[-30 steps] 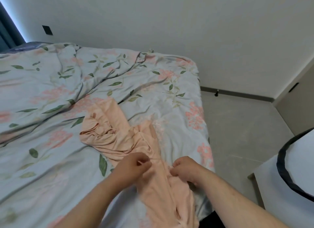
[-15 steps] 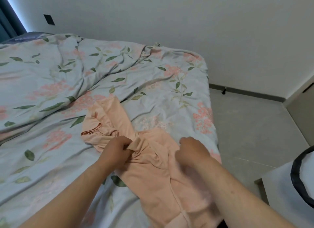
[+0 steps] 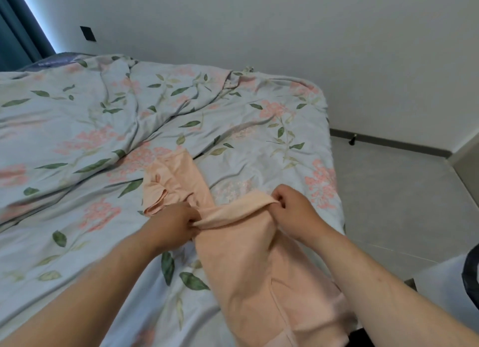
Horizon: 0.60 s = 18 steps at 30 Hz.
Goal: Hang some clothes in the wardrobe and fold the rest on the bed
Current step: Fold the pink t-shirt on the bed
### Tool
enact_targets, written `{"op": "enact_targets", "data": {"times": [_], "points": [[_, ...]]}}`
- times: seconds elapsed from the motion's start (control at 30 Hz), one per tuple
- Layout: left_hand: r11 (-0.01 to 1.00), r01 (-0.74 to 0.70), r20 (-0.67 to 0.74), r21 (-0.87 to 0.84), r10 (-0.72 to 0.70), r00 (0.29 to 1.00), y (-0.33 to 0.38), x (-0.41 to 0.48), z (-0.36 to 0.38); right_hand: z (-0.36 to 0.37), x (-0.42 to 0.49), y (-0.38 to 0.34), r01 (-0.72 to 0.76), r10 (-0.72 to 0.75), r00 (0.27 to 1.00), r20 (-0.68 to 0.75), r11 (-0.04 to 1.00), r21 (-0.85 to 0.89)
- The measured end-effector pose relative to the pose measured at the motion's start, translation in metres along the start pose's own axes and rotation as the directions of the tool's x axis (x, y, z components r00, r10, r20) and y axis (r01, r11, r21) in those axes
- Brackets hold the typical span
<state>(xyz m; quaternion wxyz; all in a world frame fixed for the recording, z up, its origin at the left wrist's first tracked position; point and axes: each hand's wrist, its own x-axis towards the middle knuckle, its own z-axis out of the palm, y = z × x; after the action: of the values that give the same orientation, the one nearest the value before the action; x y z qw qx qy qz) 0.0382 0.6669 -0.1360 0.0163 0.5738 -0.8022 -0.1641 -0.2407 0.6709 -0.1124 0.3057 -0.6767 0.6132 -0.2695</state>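
On rumpled floral duvet, soft peach garment, hem bunched.

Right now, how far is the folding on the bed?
Early. No folded piece shows on the floral duvet. In hand: left hand and right hand pinch a stretched edge of the peach garment. Left: folding it; no wardrobe in view.

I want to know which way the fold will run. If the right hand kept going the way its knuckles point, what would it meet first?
Probably the left hand: the right hand points leftward along the garment edge both pinch. Depth is unclear.
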Motion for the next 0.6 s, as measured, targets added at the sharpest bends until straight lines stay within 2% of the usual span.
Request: {"op": "enact_targets", "data": {"times": [0.1,0.17,0.23,0.33,0.4,0.47,0.53,0.6], "points": [[0.991,0.018,-0.141,0.134,0.001,0.99,-0.006,0.007,-0.002,-0.033,-0.009,0.012,-0.044,0.051,0.996,-0.072,0.995,0.091],[0.998,0.05,-0.124,0.044,-0.044,0.991,0.004,0.01,-0.008,-0.051,-0.02,0.021,-0.083,0.096,0.991,-0.097,0.989,0.126],[0.999,0.021,-0.075,0.031,-0.019,0.997,0.015,0.013,-0.009,-0.068,-0.033,0.029,-0.119,0.124,0.99,-0.061,0.989,0.086],[0.997,-0.051,-0.016,0.064,0.052,0.999,0.023,0.015,-0.005,-0.089,-0.054,0.042,-0.088,0.095,0.995,0.044,0.986,-0.142],[0.994,-0.069,-0.035,0.088,0.072,0.997,0.022,0.014,0.002,-0.098,-0.069,0.049,-0.066,0.09,0.994,0.069,0.954,-0.291],[0.999,-0.038,-0.057,-0.007,0.038,0.998,0.026,0.008,0.01,-0.101,-0.082,0.059,-0.063,0.108,0.99,0.088,0.912,-0.406],[0.993,-0.016,-0.108,-0.12,0.003,0.994,0.036,-0.001,0.018,-0.095,-0.094,0.066,-0.036,0.16,0.97,0.185,0.841,-0.539],[0.958,-0.007,-0.171,-0.286,-0.043,0.984,0.048,-0.009,0.025,-0.086,-0.103,0.063,-0.051,0.239,0.938,0.25,0.81,-0.584]]}}
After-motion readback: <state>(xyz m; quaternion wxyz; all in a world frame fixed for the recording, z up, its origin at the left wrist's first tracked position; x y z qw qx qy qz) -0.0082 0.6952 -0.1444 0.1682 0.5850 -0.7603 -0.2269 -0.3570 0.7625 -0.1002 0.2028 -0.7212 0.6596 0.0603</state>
